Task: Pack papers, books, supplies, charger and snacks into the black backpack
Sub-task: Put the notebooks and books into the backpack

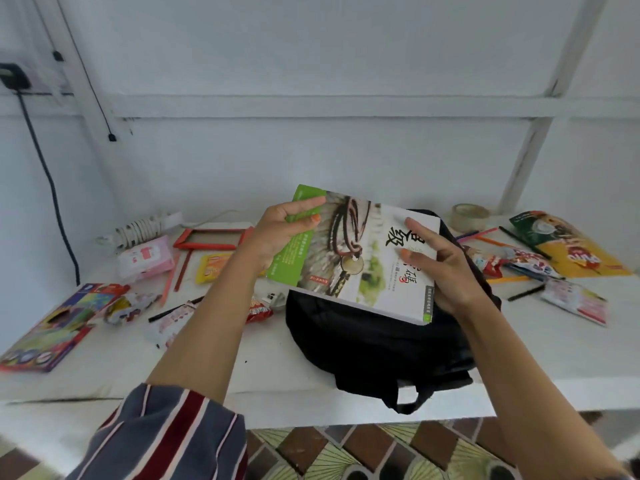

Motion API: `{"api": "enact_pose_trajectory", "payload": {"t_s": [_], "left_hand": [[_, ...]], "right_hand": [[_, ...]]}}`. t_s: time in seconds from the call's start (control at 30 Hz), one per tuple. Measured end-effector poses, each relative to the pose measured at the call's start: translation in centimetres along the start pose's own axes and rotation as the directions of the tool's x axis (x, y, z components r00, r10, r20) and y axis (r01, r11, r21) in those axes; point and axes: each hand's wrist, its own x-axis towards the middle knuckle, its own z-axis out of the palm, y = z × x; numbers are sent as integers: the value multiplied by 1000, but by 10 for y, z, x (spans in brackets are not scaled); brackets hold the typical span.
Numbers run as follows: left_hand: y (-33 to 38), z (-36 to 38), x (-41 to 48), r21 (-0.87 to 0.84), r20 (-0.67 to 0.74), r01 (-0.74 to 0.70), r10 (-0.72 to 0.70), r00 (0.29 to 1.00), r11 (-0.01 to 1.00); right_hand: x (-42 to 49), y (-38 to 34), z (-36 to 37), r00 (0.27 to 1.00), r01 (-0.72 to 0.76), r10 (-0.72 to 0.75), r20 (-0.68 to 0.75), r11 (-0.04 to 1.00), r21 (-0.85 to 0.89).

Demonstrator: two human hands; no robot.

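From the head camera, both hands hold one book point(360, 258) in the air just above the black backpack point(374, 344), which lies on the white table point(277, 362) at the centre, a little toward 3 o'clock. The left hand point(277, 233) grips the green spine edge of the book at 10 o'clock, thumb on top; the right hand point(440, 268) grasps the opposite edge at 3 o'clock, fingers spread on the cover. The book is tilted, and its lower corner hangs over the middle of the bag. The table's front edge runs close under the backpack, whose strap loop point(412, 396) lies right at it. In front of the bag, toward 7 o'clock, the surface is bare. At 9 o'clock lie a colourful box point(52, 327), snack wrappers point(131, 306), a pink packet point(145, 258), a red frame point(211, 239) and a coiled white charger cable point(142, 230). At 2 o'clock lie pencils point(491, 242), a tape roll point(471, 216) and an orange snack bag point(568, 247). Behind is a white wall; below, a patterned tiled floor point(346, 452).
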Motion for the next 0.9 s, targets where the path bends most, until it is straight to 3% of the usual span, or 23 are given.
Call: {"api": "enact_pose_trajectory", "payload": {"t_s": [0.17, 0.23, 0.3, 0.37, 0.4, 0.47, 0.53, 0.6, 0.67, 0.73, 0.8, 0.9], "left_hand": [[8, 26, -13, 140, 102, -11, -3, 995, 990], [5, 42, -21, 69, 21, -20, 18, 1000, 997], [-2, 56, -30, -118, -74, 63, -72, 995, 991], [-14, 62, -40, -220, -17, 141, -149, 989, 965], [-20, 64, -46, -151, 102, 166, -151, 983, 974], [-29, 69, -57, 252, 418, 78, -181, 890, 965], [-38, 78, -62, 542, 531, -73, -273, 802, 837], [-41, 84, -58, 584, 494, -126, -228, 839, 802], [-43, 84, -49, 535, 385, -178, -50, 922, 826], [-42, 82, -38, 493, 189, -244, 171, 967, 835], [-39, 84, -24, 561, -18, -309, 384, 923, 768], [-36, 99, -13, 745, -157, -243, 516, 842, 622]], "right_hand": [[-27, -8, -18, 988, 30, -15, -156, 995, 90], [-39, -15, -31, 973, 24, 4, -231, 993, 118], [-51, -22, -44, 957, 8, 23, -290, 995, 104], [-63, -27, -57, 944, 9, 25, -328, 994, 104], [-70, -27, -65, 936, 33, 19, -352, 989, 143], [-86, -26, -80, 914, 82, 19, -404, 969, 232], [-103, -26, -88, 899, 91, 28, -437, 964, 249], [-112, -29, -90, 881, 102, 22, -473, 967, 234], [-115, -29, -98, 883, 99, 30, -469, 964, 247], [-114, -26, -112, 888, 114, 39, -458, 947, 302], [-114, -28, -122, 895, 127, 33, -445, 937, 325], [-113, -30, -133, 918, 136, 11, -397, 931, 339]]}}
